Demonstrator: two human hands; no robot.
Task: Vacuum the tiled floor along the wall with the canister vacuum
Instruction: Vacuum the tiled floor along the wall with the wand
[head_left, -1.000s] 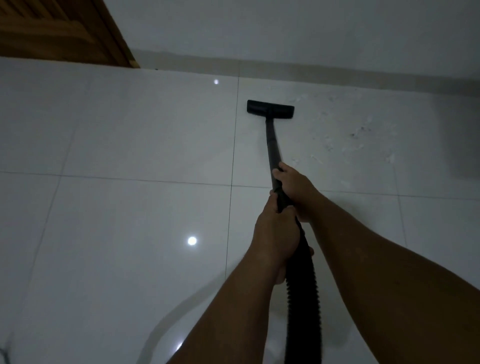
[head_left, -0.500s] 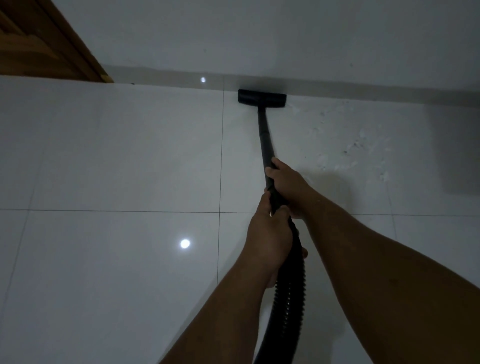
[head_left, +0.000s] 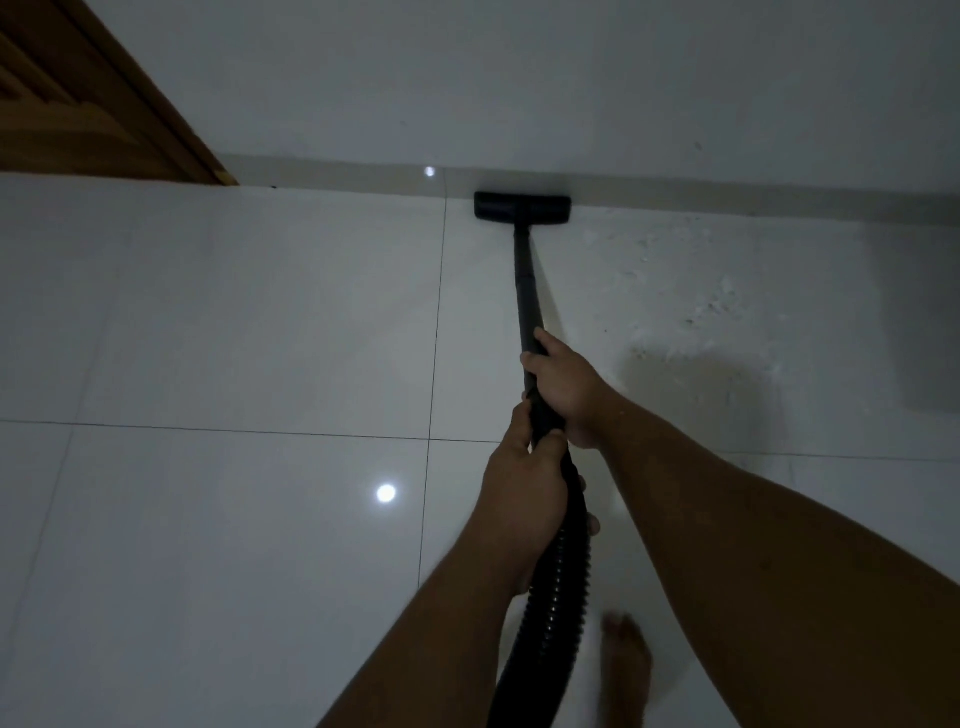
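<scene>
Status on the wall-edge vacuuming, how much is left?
Done, apparently: the glossy white tiles left of the black floor nozzle look free of specks. In hand: the nozzle sits against the pale skirting strip, with the right hand and left hand gripping the black wand and the ribbed hose. Left: the patch of pale dust and crumbs to the nozzle's right.

Tiled floor; vacuum head, debris, foot
</scene>
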